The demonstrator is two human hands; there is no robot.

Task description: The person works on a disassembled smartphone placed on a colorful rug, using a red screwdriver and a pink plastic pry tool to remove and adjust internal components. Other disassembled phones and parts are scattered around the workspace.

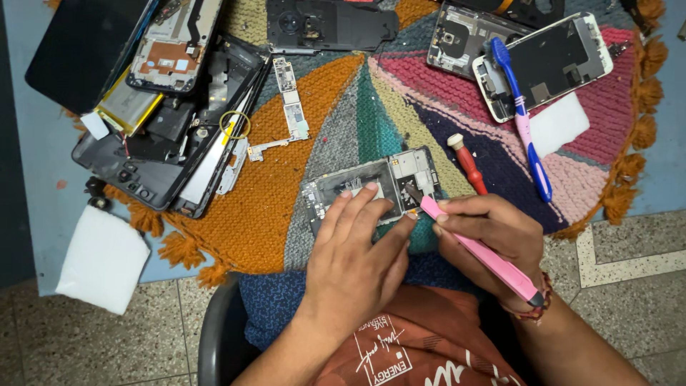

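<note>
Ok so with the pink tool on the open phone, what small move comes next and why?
Probably a gentle lever upward. The right hand has the pink tool tip at the board in the opened phone, while the left hand presses the frame flat.

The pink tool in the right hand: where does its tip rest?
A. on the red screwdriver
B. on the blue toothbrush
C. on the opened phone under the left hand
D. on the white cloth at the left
C: the right hand holds the pink tool with its tip on the opened phone, which the left hand steadies.
</note>
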